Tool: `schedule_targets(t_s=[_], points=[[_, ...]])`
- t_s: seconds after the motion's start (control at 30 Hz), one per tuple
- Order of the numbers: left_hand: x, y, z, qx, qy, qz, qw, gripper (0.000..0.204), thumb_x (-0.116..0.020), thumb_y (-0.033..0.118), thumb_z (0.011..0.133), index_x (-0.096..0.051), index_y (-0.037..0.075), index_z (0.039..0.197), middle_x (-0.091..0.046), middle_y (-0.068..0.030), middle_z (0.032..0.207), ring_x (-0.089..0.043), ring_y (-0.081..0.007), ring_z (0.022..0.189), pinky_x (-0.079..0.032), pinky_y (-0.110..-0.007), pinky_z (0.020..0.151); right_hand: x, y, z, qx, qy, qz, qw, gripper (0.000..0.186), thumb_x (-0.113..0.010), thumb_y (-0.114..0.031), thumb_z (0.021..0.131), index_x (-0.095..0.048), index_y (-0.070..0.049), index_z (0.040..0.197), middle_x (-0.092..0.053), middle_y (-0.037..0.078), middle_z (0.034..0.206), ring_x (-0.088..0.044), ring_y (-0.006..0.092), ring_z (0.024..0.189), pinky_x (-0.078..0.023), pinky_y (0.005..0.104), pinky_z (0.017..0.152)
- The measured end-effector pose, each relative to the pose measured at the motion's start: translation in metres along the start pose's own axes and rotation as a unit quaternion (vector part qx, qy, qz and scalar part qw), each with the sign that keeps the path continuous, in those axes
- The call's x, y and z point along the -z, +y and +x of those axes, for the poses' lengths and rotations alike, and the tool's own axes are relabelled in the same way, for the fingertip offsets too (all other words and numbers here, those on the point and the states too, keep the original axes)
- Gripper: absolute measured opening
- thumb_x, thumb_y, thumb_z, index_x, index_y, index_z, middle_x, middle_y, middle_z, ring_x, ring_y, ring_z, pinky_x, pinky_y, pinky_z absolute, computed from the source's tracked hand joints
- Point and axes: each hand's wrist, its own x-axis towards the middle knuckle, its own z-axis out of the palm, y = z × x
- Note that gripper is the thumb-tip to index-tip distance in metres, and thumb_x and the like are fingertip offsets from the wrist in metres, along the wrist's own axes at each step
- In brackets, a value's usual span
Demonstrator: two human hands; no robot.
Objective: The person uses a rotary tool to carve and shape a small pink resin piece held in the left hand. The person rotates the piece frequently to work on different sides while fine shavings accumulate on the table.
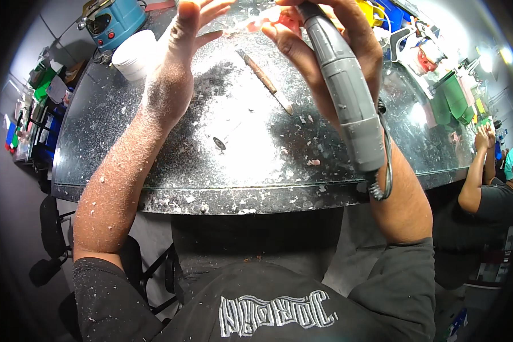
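The right hand (313,74) has its grip closed around a grey rotary handpiece (345,85), whose cord (388,154) hangs beside the right forearm. The left hand (179,48) is open, fingers spread, with nothing seen in its grip. The pink piece (289,21) is at the top edge of the view, at the right fingertips; whether they pinch it or merely touch it cannot be determined. The handpiece's working end is out of view.

A wood-handled blade (262,77) and a small disc bit (219,142) lie on the worktop (211,176) among pale shavings.

Judged advice: steady the pink piece in the left hand before applying the tool, use light, short passes, keep fingertips and cord away from the spinning end, and brush off debris to check the surface.
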Motion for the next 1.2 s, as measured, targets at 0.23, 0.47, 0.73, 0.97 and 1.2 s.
schedule_targets(t_s=[0.23,0.47,0.73,0.97,1.2], points=[[0.002,0.006,-0.006,0.032,-0.109,0.079,0.99,0.031,-0.066,0.018,0.101,-0.068,-0.002,0.124,-0.074,-0.0142,0.114,-0.072,-0.0199,0.106,-0.054,-0.034,0.099,0.002,0.005,-0.002,-0.176,-0.012,0.086,0.981,0.036,-0.074,0.002,0.086,-0.06,-0.004,0.119,-0.066,0.007,0.106,-0.066,0.0119,0.097,-0.055,0.0266,0.086],[-0.007,0.006,-0.007,-0.094,-0.042,0.191,0.976,0.025,-0.078,0.009,0.092,-0.072,0.0,0.115,-0.076,-0.0085,0.1,-0.072,-0.015,0.098,-0.056,-0.028,0.092,-0.002,0.005,-0.001,-0.197,-0.036,0.174,0.964,0.04,-0.076,-0.002,0.087,-0.054,-0.004,0.12,-0.063,0.005,0.1,-0.063,0.01,0.094,-0.054,0.0254,0.083],[-0.013,0.023,-0.009,-0.294,-0.058,0.397,0.868,0.03,-0.081,0.001,0.082,-0.072,0.004,0.111,-0.077,-0.0073,0.1,-0.073,-0.0152,0.091,-0.058,-0.03,0.084,-0.003,-0.003,-0.003,-0.174,-0.063,0.008,0.983,0.046,-0.077,-0.004,0.085,-0.051,-0.005,0.123,-0.057,0.004,0.102,-0.058,0.0086,0.089,-0.05,0.0254,0.079],[-0.01,0.019,-0.009,-0.357,-0.07,0.424,0.829,0.022,-0.081,0.004,0.082,-0.072,0.005,0.103,-0.073,-0.0085,0.091,-0.073,-0.0215,0.083,-0.059,-0.031,0.074,-0.005,-0.007,-0.005,-0.19,-0.062,0.033,0.979,0.038,-0.073,-0.004,0.09,-0.05,-0.005,0.121,-0.054,0.002,0.098,-0.053,0.0068,0.083,-0.047,0.0226,0.075],[-0.013,0.02,-0.012,-0.355,-0.094,0.365,0.855,0.023,-0.08,-0.002,0.082,-0.073,0.003,0.103,-0.074,-0.0102,0.092,-0.073,-0.0221,0.083,-0.059,-0.031,0.072,-0.001,0.0,-0.006,-0.117,-0.057,-0.025,0.991,0.03,-0.067,-0.004,0.094,-0.05,-0.003,0.119,-0.051,0.002,0.096,-0.051,0.0089,0.08,-0.046,0.0236,0.072]])
